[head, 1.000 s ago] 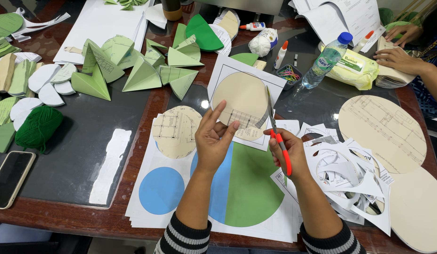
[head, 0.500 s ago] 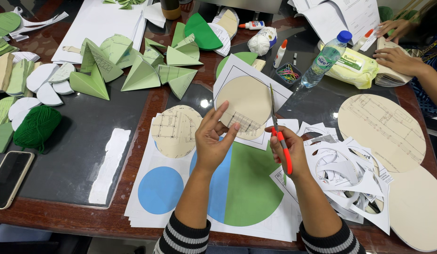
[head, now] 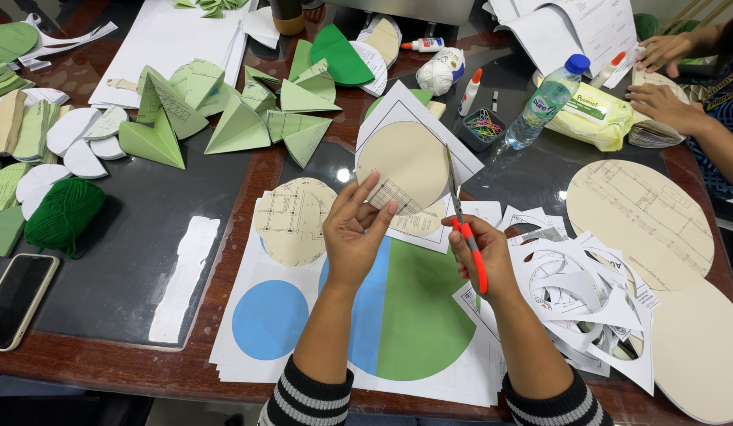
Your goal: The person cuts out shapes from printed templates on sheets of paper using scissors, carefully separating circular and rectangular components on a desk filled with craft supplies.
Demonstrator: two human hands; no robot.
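left hand [head: 352, 233] holding paper sheet [head: 414, 162], right hand [head: 481, 256] – red scissors [head: 465, 229] cutting

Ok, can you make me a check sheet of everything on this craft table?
Surface: dark wooden table with dark mats.
Job's things: left hand holds white sheet with tan circle; right hand works red-handled scissors at its edge.
Clutter: green paper cones, paper offcuts, green yarn, phone, water bottle, glue.
Fingers: pinching sheet; wrapped in scissor handles.
Cables: nothing seen.
Surroundings: another person's hands, far right.
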